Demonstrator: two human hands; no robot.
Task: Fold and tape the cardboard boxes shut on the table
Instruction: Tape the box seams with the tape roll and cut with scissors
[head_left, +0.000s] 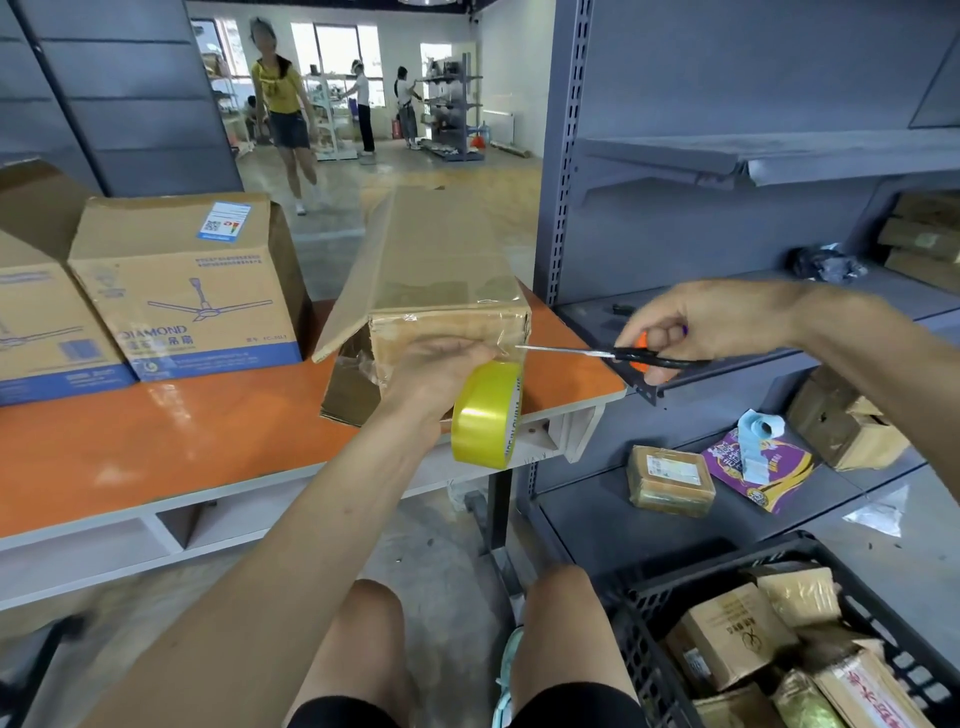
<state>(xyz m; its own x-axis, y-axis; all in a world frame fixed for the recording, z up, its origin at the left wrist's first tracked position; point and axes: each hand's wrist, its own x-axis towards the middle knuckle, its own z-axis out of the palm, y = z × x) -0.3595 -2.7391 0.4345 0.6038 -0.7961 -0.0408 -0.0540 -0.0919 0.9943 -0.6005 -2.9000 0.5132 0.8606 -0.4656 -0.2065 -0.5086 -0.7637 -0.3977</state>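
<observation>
Box (441, 249): on orange tabletop (182, 441), right end.
Left grip (441, 371): clamped on yellow tape roll (485, 415).
Right grip (691, 325): clamped on scissors (623, 356), tips at the tape.

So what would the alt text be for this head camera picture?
A person's right hand holds black-and-orange scissors with the blades at the strip pulled from a yellow tape roll, which the left hand holds at the end of a long brown cardboard box on an orange table.
</observation>
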